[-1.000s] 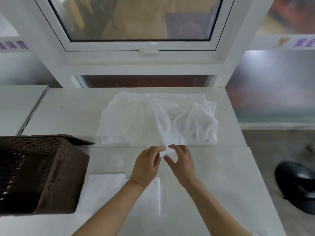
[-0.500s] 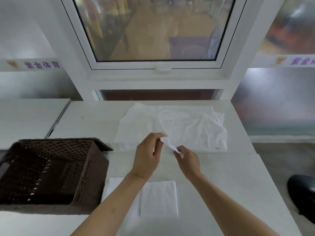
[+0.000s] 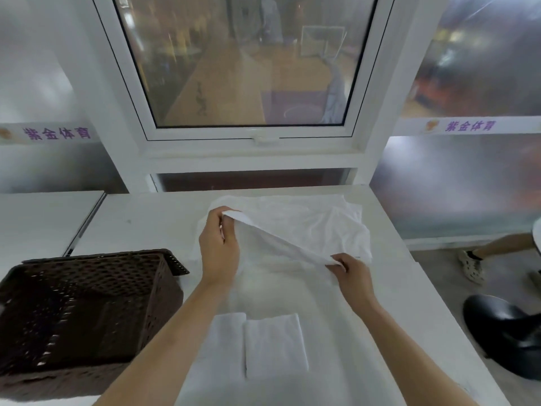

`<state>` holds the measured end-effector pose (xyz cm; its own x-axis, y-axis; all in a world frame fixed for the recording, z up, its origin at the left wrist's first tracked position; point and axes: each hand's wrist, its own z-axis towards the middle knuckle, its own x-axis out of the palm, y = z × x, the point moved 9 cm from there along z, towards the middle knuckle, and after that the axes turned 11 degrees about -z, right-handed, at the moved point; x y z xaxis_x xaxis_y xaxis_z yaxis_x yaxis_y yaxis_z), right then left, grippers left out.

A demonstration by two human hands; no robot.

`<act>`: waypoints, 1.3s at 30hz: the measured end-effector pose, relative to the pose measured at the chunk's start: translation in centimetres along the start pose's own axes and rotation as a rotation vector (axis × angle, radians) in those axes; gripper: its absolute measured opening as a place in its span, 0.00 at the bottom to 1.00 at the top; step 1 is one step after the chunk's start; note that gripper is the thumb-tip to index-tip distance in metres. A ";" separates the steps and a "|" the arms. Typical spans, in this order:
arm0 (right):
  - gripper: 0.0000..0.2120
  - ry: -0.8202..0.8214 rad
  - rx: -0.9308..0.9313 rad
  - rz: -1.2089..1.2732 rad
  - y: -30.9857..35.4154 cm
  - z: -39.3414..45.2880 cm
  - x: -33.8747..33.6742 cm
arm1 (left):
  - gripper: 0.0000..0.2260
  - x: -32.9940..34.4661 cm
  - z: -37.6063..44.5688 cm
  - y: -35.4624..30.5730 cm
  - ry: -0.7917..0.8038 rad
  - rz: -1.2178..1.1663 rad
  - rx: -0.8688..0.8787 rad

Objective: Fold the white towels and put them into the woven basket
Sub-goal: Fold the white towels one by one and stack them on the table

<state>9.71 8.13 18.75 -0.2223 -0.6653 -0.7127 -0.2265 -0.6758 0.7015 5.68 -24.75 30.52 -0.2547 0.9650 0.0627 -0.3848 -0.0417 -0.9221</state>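
Folded towels, 2 pcs, side by side on table, near edge. Woven basket, dark brown, left of them. R hand & L hand: fingers pinching one edge of lifted towel, stretched btwn them. Towel pile, crumpled, far side under window.

The woven basket is cut off by the left edge, the folded towel is partly covered by the left forearm, a passer-by's leg is cropped at the right, and the window view is blurred.
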 end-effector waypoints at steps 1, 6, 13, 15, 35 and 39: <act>0.08 -0.028 -0.007 0.018 0.7 -0.4 -2.1 | 0.09 -0.2 0.3 0.3 -0.006 0.007 -0.015; 0.08 -0.138 -0.040 0.042 3.1 -2.5 -11.1 | 0.08 0.5 1.6 0.5 0.047 -0.006 -0.012; 0.07 -0.006 -0.104 -0.176 0.9 -3.1 -14.4 | 0.02 4.2 1.4 2.6 0.418 0.136 -0.099; 0.08 0.048 -0.065 -0.221 -0.9 -2.8 -13.6 | 0.03 4.5 0.4 5.3 0.517 0.224 -0.174; 0.13 -0.198 -0.377 -0.275 16.7 20.2 -26.5 | 0.04 7.5 19.3 -6.6 -0.048 0.011 -0.234; 0.11 -0.255 -0.443 -0.257 18.8 22.2 -31.7 | 0.05 10.1 20.1 -12.0 -0.099 -0.031 -0.148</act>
<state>-8.57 23.53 54.51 -0.4465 -0.4014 -0.7997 0.1039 -0.9109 0.3992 -10.08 -19.72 49.93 -0.3338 0.9346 0.1226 -0.2607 0.0334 -0.9648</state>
